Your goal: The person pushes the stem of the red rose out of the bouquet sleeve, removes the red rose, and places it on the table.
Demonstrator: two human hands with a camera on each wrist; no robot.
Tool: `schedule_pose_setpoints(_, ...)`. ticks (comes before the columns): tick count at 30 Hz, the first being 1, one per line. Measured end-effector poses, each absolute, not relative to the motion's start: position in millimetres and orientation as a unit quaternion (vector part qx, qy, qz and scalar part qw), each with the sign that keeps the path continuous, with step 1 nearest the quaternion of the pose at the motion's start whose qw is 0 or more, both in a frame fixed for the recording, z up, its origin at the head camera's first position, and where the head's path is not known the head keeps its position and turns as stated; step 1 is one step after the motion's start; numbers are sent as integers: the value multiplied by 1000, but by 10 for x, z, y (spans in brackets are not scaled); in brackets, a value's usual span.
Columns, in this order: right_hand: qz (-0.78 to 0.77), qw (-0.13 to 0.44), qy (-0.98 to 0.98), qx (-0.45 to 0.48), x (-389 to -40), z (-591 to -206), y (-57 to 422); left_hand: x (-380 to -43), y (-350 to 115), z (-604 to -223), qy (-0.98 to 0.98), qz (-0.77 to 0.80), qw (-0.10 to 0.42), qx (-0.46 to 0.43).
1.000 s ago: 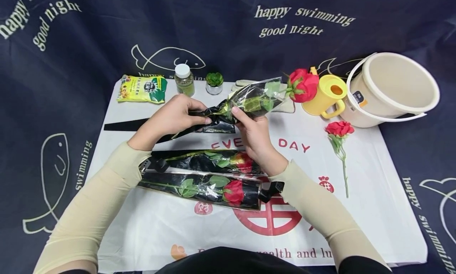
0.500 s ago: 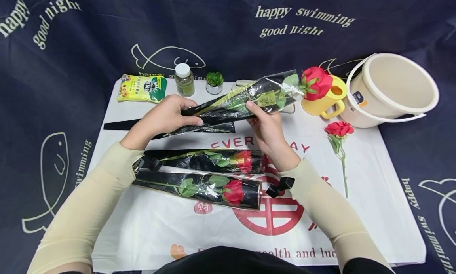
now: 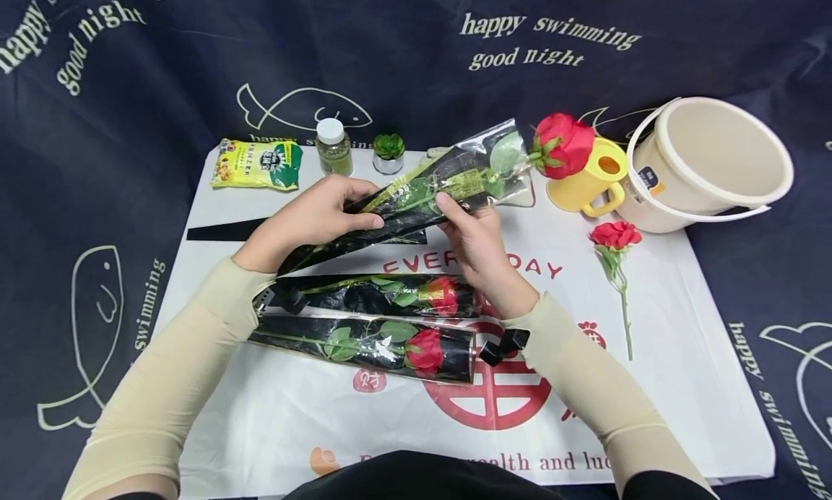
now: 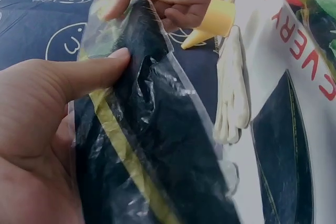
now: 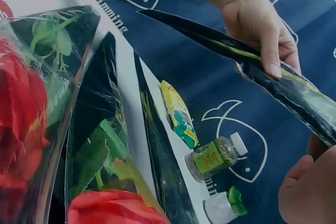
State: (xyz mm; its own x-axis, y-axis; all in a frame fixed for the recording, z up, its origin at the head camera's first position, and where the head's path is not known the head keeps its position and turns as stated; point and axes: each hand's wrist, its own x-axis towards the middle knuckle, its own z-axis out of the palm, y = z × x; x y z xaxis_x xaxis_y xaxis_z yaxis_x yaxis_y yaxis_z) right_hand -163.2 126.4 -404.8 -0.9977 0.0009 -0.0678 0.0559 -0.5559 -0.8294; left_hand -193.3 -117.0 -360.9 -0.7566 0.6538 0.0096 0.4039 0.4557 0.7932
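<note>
In the head view, my left hand [image 3: 318,214] grips the lower part of a black and clear flower sleeve [image 3: 429,189], thumb on top. My right hand [image 3: 481,251] holds the same sleeve near its wide end, thumb pressed on the front. An artificial red rose [image 3: 562,144] lies in it, its stem and leaves inside and its bloom sticking out past the opening. The sleeve slants up to the right above the table. Two sleeved roses, an upper one [image 3: 445,296] and a lower one [image 3: 425,350], lie below the hands. The left wrist view shows the sleeve's gold stripe [image 4: 126,156] close up.
An unwrapped rose [image 3: 617,269] lies at right, before a cream bucket [image 3: 650,196] and yellow watering can [image 3: 578,189]. Along the back stand a yellow packet [image 3: 260,164], a lidded jar [image 3: 334,149] and a potted succulent [image 3: 388,153]. Another black sleeve [image 3: 224,230] and pale gloves [image 4: 231,87] lie behind.
The sleeve, bunched up a second ago, is now smoothed out along the stem. My right hand slid right toward its wide end, then both hands and the rose shifted slightly.
</note>
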Motion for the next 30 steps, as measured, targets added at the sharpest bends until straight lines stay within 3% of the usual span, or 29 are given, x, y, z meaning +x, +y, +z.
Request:
schedule_pose_setpoints(7, -912, -30, 406, 50, -1709, -4040, 1332, -1925, -1224, -3634, 857, 396, 134, 301)
schedule_pose_setpoints(17, -893, -12, 446, 52, -1662, -4085, 1214, -1912, -1191, -3636, 874, 395, 117, 257)
schedule_pose_setpoints(30, -885, 9, 463, 53, -1629, -4101, 1146, -1914, -1117, -3644, 867, 406, 108, 269)
